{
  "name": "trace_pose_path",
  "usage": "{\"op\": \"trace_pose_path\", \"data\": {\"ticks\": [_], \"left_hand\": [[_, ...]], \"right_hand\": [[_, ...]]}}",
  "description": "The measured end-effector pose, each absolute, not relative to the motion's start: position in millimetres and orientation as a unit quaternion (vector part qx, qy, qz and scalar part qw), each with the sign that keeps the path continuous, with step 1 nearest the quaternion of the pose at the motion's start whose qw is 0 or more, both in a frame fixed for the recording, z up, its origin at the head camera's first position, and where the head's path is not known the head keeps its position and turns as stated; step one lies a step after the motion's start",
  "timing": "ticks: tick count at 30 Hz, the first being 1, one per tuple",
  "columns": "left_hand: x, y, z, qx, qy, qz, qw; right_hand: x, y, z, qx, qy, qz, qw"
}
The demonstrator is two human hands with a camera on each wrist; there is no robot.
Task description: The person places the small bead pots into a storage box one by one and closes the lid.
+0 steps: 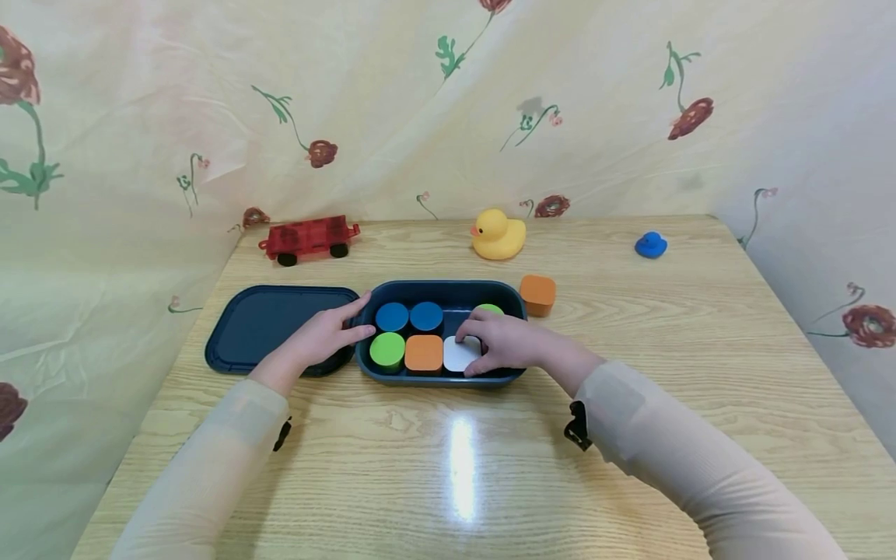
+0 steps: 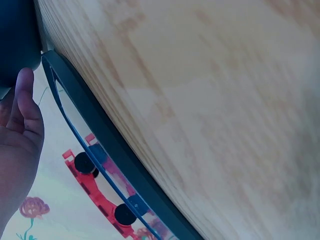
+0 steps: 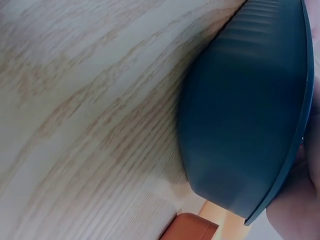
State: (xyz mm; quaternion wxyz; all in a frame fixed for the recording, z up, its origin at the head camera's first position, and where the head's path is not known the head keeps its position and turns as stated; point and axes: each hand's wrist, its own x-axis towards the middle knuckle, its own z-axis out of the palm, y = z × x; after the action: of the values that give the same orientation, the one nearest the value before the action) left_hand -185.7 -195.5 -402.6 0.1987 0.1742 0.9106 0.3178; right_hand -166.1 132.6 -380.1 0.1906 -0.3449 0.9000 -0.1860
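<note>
In the head view a dark blue oblong box (image 1: 442, 291) stands on the table. My left hand (image 1: 311, 338) touches its left end, with fingers extended along the rim. Inside, my right hand (image 1: 507, 341) pinches a white rounded-square block (image 1: 458, 355) between fingers and thumb. Beside that block lie an orange rounded-square block (image 1: 424, 354) and a green round block (image 1: 388, 350). Behind them are two blue round blocks, one at the left (image 1: 392, 316). Another green round block (image 1: 491, 309) is partly hidden behind my right hand. The right wrist view shows mainly the box's outer wall (image 3: 245, 105).
A dark blue lid (image 1: 259, 323) lies left of the box. An orange block (image 1: 538, 293) sits just beyond its right end. Along the back stand a red toy wagon (image 1: 308, 238), a yellow rubber duck (image 1: 500, 236) and a small blue duck (image 1: 651, 245), before a flowered cloth.
</note>
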Motion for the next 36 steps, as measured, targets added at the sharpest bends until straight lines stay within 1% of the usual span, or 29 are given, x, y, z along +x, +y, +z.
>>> {"op": "trace_pose_path", "data": {"ticks": [3, 6, 13, 21, 25, 30, 36], "left_hand": [[-186, -196, -403, 0.175, 0.911, 0.318, 0.196], [-185, -195, -403, 0.175, 0.911, 0.319, 0.194], [-184, -195, -404, 0.177, 0.911, 0.319, 0.192], [-186, -196, -406, 0.172, 0.911, 0.32, 0.195], [-185, -196, -404, 0.171, 0.911, 0.318, 0.198], [-183, -195, -403, 0.172, 0.911, 0.318, 0.199], [-183, -195, -402, 0.173, 0.91, 0.322, 0.196]], "right_hand": [[-168, 135, -379, -0.353, 0.903, -0.191, 0.156], [-171, 137, -377, -0.341, 0.91, -0.195, 0.129], [-174, 145, -370, -0.324, 0.925, -0.173, 0.096], [-181, 161, -365, -0.341, 0.931, -0.12, 0.049], [-185, 165, -367, -0.343, 0.935, -0.081, 0.046], [-189, 163, -371, -0.344, 0.937, -0.036, 0.057], [-188, 156, -369, -0.321, 0.944, -0.021, 0.077]]}}
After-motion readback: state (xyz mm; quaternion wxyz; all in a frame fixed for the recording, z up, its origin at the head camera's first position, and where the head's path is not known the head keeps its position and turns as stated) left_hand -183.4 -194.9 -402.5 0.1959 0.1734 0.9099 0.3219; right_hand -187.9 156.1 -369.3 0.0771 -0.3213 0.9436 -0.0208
